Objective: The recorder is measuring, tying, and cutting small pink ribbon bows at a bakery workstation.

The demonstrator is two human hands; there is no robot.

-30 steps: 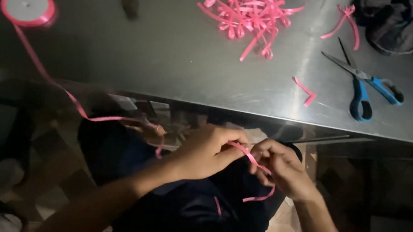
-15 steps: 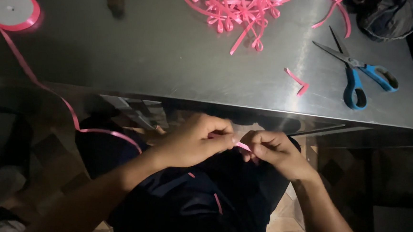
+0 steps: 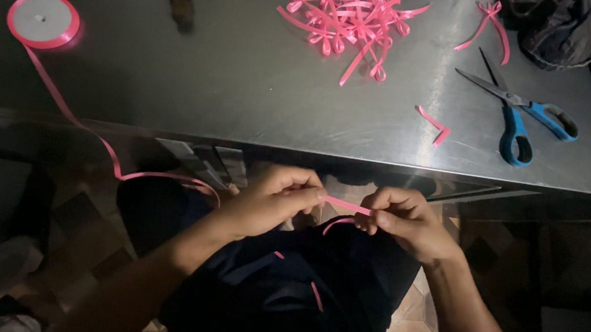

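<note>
My left hand [image 3: 273, 202] and my right hand [image 3: 401, 220] are held over my lap, below the edge of a steel table [image 3: 212, 79]. Between their fingertips stretches a short piece of pink ribbon [image 3: 346, 205], pinched at each end, with a loop curling down under it. A long pink strand [image 3: 72, 121] runs from a ribbon spool [image 3: 42, 19] at the table's far left, over the edge and down toward my left hand.
A pile of tied pink bows [image 3: 349, 19] lies at the back middle. One bow [image 3: 485, 24] lies apart, and a ribbon scrap [image 3: 435, 125] near the front edge. Blue-handled scissors [image 3: 517, 111] lie at the right, beside a dark cloth bundle [image 3: 557, 28]. A dark tool [image 3: 180, 2] lies at the back.
My hands have drawn slightly apart, pulling the ribbon piece straight between them. The hanging tail seen a second ago is shorter.
</note>
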